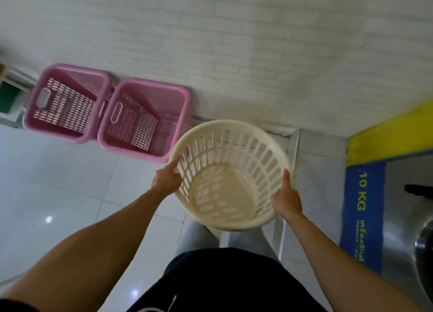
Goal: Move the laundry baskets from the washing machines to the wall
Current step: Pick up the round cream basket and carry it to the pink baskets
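A round cream laundry basket is held above the floor in front of me, empty, close to the white brick wall. My left hand grips its left rim and my right hand grips its right rim. Two empty pink square baskets stand side by side on the floor against the wall, one at the far left and one just left of the cream basket.
A washing machine with a blue and yellow "10 KG" panel stands at the right edge. A white shelf with a green item is at the far left. Glossy white floor tiles spread out to my left.
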A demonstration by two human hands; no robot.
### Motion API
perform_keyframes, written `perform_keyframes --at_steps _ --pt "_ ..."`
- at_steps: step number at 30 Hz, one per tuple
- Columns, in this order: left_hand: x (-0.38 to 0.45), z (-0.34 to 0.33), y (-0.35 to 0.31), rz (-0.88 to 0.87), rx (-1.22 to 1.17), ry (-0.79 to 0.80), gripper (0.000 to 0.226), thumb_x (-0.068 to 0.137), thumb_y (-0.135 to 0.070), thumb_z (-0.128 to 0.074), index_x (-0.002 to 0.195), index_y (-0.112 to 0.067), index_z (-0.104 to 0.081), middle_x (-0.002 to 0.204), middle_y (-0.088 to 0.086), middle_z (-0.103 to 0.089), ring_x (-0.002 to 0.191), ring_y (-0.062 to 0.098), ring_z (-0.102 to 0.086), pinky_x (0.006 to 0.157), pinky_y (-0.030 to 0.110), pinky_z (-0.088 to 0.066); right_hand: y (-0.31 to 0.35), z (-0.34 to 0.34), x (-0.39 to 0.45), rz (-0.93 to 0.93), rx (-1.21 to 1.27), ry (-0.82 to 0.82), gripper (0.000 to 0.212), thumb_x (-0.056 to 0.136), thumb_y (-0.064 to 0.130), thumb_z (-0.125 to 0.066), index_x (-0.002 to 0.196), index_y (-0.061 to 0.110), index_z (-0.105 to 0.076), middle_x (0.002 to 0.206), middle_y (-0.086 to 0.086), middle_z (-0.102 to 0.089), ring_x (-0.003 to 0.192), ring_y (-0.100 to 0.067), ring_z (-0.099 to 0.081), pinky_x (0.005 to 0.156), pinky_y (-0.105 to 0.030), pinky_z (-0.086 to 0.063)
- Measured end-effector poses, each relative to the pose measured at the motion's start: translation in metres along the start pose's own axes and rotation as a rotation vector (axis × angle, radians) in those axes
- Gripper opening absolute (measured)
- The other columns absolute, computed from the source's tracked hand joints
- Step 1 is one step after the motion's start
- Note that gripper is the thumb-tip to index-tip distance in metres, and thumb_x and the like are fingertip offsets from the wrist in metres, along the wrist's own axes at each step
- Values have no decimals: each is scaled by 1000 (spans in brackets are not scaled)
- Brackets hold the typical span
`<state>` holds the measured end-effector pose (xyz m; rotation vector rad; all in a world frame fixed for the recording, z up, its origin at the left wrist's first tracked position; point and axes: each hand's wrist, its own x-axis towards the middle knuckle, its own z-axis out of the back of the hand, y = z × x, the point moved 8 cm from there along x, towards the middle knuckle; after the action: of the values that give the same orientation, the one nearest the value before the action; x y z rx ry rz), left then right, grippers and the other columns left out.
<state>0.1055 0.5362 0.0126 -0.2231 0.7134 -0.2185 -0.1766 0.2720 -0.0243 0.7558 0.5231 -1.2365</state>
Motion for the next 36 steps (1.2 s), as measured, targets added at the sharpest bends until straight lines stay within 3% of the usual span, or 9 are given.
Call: perform_keyframes --at_steps 6,11,13,17,21,28,32,36 --pt "59 -11 -29 23 -69 46 75 86 -13 -47 147 -51 -25 122 17 -63 89 32 -66 77 44 -60 24 20 68 42 -19 49 78 102 23 -38 155 46 13 122 -24 -54 80 -30 -54 67 -35 -42" --pt "127 -42 -30 76 -98 58 81 85 -2 -47 150 -44 -24 117 11 -61 69 22 -65 57 37 -61 43 5 138 33 -36 66 76 101 23 -38 157 43 9 122 -23 -56 83 -31 -53 73 -37 -45" --pt "159 -65 -23 70 -77 66 80 88 -4 -47 151 -42 -18 112 7 -62 66 22 -65 59 42 -61 42 -10 169 6 -20 62 75 101 24 -38 157 44 7 122 -21 -56 83 -30 -53 74 -37 -46" --pt "213 -125 -7 1 -7 82 84 90 -11 -47 153 -43 -3 114 16 -67 82 30 -70 69 45 -61 32 -50 233 -4 -22 93 78 100 21 -40 156 47 7 112 -17 -60 76 -26 -56 69 -35 -47" --pt "265 -151 15 18 -31 61 79 91 -11 -47 155 -37 -9 139 20 -53 100 39 -66 77 47 -60 47 -83 283 29 -44 142 79 99 20 -40 156 47 7 107 -15 -57 84 -31 -62 76 -41 -55" --pt "334 -179 28 -108 -140 2 74 94 -27 -52 151 -43 -9 141 16 -51 112 37 -64 80 52 -60 63 -114 343 100 11 8 75 100 24 -43 157 45 2 122 -15 -53 97 -34 -62 87 -53 -56" --pt "348 -199 34 -179 -119 -90 76 97 -23 -51 155 -31 -3 131 21 -57 102 36 -67 75 53 -60 57 -145 357 150 -63 -20 74 101 29 -44 155 46 4 123 -18 -52 100 -34 -63 85 -55 -56" --pt "350 -226 55 -240 -106 -37 85 95 -13 -53 155 -23 6 99 18 -63 74 23 -67 65 47 -62 52 -164 359 174 -149 22 73 102 29 -47 158 41 -1 122 -20 -52 103 -34 -61 87 -50 -55"
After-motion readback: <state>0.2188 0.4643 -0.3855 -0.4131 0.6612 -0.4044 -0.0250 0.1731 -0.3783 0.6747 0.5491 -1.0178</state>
